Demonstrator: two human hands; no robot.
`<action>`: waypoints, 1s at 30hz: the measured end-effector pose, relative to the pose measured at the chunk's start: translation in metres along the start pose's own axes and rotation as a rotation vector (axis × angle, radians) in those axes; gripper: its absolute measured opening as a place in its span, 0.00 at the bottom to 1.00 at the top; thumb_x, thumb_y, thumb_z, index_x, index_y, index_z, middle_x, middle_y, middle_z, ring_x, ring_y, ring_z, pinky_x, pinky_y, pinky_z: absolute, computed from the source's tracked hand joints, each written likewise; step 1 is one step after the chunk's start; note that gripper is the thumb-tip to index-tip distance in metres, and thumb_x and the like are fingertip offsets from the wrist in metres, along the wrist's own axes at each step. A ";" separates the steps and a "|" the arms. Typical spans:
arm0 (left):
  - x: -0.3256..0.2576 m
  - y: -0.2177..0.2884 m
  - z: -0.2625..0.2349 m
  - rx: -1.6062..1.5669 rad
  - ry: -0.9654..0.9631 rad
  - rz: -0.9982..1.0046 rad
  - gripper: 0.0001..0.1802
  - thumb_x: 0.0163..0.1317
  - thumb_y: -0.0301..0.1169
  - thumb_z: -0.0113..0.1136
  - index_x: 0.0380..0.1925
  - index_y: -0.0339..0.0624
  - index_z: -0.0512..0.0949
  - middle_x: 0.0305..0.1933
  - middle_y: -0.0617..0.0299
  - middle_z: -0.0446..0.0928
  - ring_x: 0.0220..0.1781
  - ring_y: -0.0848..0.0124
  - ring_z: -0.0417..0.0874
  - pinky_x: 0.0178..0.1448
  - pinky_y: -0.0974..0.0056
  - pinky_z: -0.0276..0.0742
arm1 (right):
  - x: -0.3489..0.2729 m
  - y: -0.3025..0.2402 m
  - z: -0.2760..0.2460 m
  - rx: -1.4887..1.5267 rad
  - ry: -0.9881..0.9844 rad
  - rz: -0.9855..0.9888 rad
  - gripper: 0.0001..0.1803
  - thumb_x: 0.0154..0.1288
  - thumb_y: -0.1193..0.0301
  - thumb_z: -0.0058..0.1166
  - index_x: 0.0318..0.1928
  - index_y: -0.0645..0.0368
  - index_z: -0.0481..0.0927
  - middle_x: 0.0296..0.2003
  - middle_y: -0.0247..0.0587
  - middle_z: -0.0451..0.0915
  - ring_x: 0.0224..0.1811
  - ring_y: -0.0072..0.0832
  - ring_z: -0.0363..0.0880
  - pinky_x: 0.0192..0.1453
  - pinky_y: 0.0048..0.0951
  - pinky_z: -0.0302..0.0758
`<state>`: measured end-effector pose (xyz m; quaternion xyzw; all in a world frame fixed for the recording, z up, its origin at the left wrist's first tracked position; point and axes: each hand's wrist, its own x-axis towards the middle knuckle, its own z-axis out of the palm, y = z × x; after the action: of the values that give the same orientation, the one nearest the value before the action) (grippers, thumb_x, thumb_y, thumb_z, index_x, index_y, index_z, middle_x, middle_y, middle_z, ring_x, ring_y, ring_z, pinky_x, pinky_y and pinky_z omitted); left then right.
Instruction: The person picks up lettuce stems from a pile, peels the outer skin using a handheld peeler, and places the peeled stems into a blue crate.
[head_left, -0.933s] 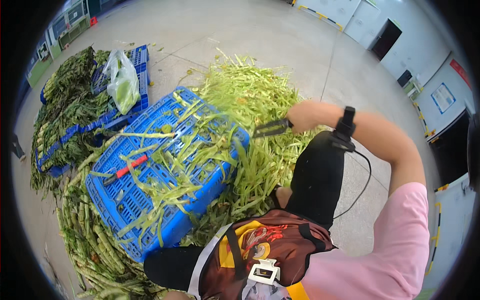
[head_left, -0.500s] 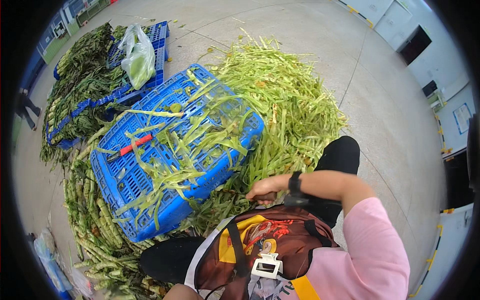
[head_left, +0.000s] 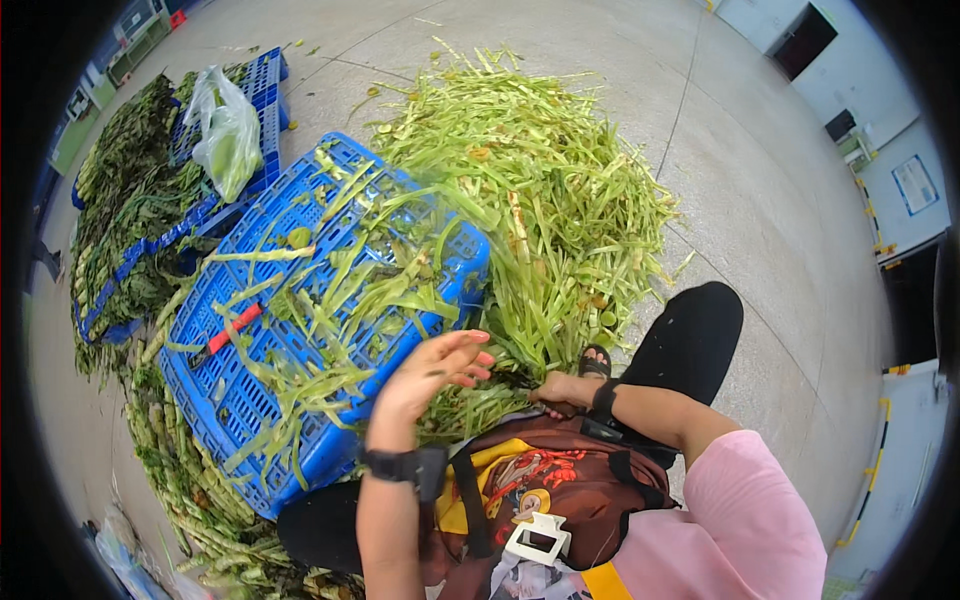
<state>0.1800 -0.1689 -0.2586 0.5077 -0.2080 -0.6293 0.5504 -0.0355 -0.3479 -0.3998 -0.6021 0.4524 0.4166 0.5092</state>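
Seen from above your head: you are crouched on a grey concrete floor (head_left: 760, 200) at an overturned blue plastic crate (head_left: 250, 370) that serves as your worktop, its slatted top strewn with pale green peelings.

Your left hand (head_left: 432, 370) is raised over the crate's near edge, palm open and fingers (head_left: 470, 357) spread, holding nothing. Your right hand (head_left: 560, 392) is low beside your knee, closed around something at the foot of the big heap of green trimmings (head_left: 530, 190); what it grips is hidden, so I cannot tell whether it is a stalk or a tool. The stalks (head_left: 470, 410) you are working lie in front of your lap, between your two hands, just beside the crate.

To do this step well, I would judge that you should bring the open left hand down onto one stalk and steady it before the right hand pulls or cuts, and keep the spread fingers clear of the right hand's path.

A small red-handled tool (head_left: 232, 328) lies on the crate, left of your left hand. Beyond the crate, a pale green plastic bag (head_left: 228, 130) sits on a second blue crate (head_left: 262, 95) among dark leafy greens (head_left: 130, 200). More untrimmed stalks (head_left: 190, 480) line the floor at your left. At far right, a pale wall carries a small rectangular sign (head_left: 915, 185), and yellow markings edge the floor.
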 end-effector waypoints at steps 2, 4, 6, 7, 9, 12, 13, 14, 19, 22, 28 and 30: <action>0.047 -0.054 -0.003 -0.054 0.226 -0.251 0.31 0.68 0.42 0.57 0.64 0.35 0.66 0.56 0.53 0.77 0.50 0.66 0.80 0.51 0.64 0.77 | 0.002 0.007 0.007 0.135 0.008 0.052 0.22 0.62 0.56 0.58 0.31 0.67 0.79 0.24 0.47 0.82 0.18 0.33 0.80 0.21 0.32 0.79; 0.072 -0.102 -0.008 0.083 0.393 -0.505 0.33 0.62 0.43 0.63 0.61 0.32 0.70 0.58 0.49 0.76 0.55 0.56 0.78 0.57 0.57 0.73 | 0.004 0.012 0.012 0.431 -0.210 0.195 0.19 0.65 0.61 0.56 0.35 0.70 0.79 0.29 0.52 0.84 0.21 0.34 0.82 0.22 0.33 0.81; 0.081 -0.142 -0.011 0.159 0.499 -0.412 0.36 0.61 0.47 0.62 0.61 0.31 0.70 0.60 0.48 0.75 0.61 0.55 0.73 0.59 0.54 0.69 | 0.003 0.018 0.015 0.691 -0.360 0.240 0.18 0.67 0.66 0.54 0.44 0.73 0.74 0.37 0.56 0.84 0.26 0.37 0.84 0.25 0.32 0.84; 0.087 -0.158 -0.018 0.197 0.587 -0.496 0.38 0.61 0.49 0.62 0.63 0.32 0.68 0.63 0.47 0.72 0.63 0.55 0.71 0.60 0.53 0.69 | 0.002 0.021 0.016 0.808 -0.427 0.302 0.19 0.67 0.66 0.54 0.47 0.74 0.71 0.39 0.57 0.83 0.27 0.38 0.85 0.26 0.31 0.85; 0.097 -0.189 -0.033 0.044 0.603 -0.608 0.42 0.62 0.52 0.61 0.66 0.33 0.64 0.67 0.46 0.67 0.66 0.55 0.68 0.62 0.52 0.68 | 0.000 0.028 0.014 0.805 -0.425 0.248 0.22 0.68 0.65 0.53 0.50 0.73 0.68 0.41 0.57 0.83 0.28 0.37 0.85 0.29 0.29 0.86; 0.114 -0.242 -0.045 -0.098 0.665 -0.740 0.49 0.62 0.59 0.57 0.71 0.35 0.55 0.74 0.45 0.57 0.72 0.53 0.61 0.67 0.49 0.65 | 0.001 0.031 0.018 0.848 -0.333 0.277 0.17 0.68 0.64 0.55 0.46 0.67 0.71 0.37 0.52 0.83 0.30 0.36 0.85 0.29 0.30 0.86; 0.118 -0.259 -0.046 -0.111 0.679 -0.774 0.52 0.62 0.63 0.54 0.73 0.36 0.51 0.76 0.46 0.51 0.74 0.52 0.57 0.69 0.48 0.63 | 0.003 0.031 0.022 0.919 -0.296 0.362 0.14 0.66 0.65 0.56 0.42 0.64 0.74 0.33 0.48 0.83 0.30 0.35 0.85 0.30 0.33 0.86; 0.118 -0.274 -0.048 -0.074 0.572 -0.794 0.55 0.61 0.67 0.50 0.73 0.35 0.48 0.76 0.44 0.49 0.76 0.50 0.54 0.72 0.47 0.59 | 0.006 0.029 0.026 0.956 -0.232 0.296 0.13 0.65 0.67 0.57 0.41 0.65 0.75 0.31 0.46 0.82 0.30 0.35 0.84 0.30 0.34 0.86; 0.123 -0.289 -0.051 0.346 0.800 -0.792 0.61 0.56 0.73 0.49 0.74 0.36 0.45 0.77 0.42 0.46 0.77 0.50 0.51 0.74 0.46 0.54 | 0.022 0.019 0.050 1.125 -0.004 0.000 0.06 0.61 0.76 0.57 0.33 0.64 0.72 0.23 0.44 0.77 0.20 0.34 0.75 0.21 0.34 0.75; 0.121 -0.264 -0.041 -0.208 0.649 -0.809 0.63 0.53 0.74 0.51 0.74 0.38 0.43 0.77 0.43 0.45 0.77 0.51 0.50 0.75 0.47 0.52 | 0.024 0.026 0.050 0.998 0.144 -0.024 0.10 0.57 0.79 0.58 0.36 0.64 0.70 0.22 0.44 0.76 0.19 0.31 0.74 0.20 0.33 0.71; 0.138 -0.229 -0.016 -0.404 0.536 -0.540 0.54 0.58 0.52 0.62 0.74 0.49 0.39 0.70 0.44 0.59 0.65 0.53 0.69 0.59 0.46 0.71 | 0.047 0.034 0.034 0.848 0.279 -0.275 0.11 0.60 0.77 0.57 0.40 0.70 0.70 0.20 0.41 0.76 0.19 0.26 0.74 0.21 0.28 0.70; 0.149 -0.219 -0.011 -0.401 0.594 -0.470 0.61 0.57 0.35 0.69 0.74 0.54 0.29 0.66 0.44 0.65 0.55 0.56 0.79 0.43 0.53 0.81 | 0.058 0.028 0.023 0.828 0.326 -0.279 0.13 0.60 0.77 0.57 0.42 0.71 0.70 0.21 0.42 0.76 0.19 0.27 0.74 0.22 0.28 0.71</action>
<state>0.1023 -0.2332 -0.5034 0.5832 0.2073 -0.5922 0.5160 -0.0490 -0.3336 -0.4652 -0.4610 0.5693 0.0287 0.6801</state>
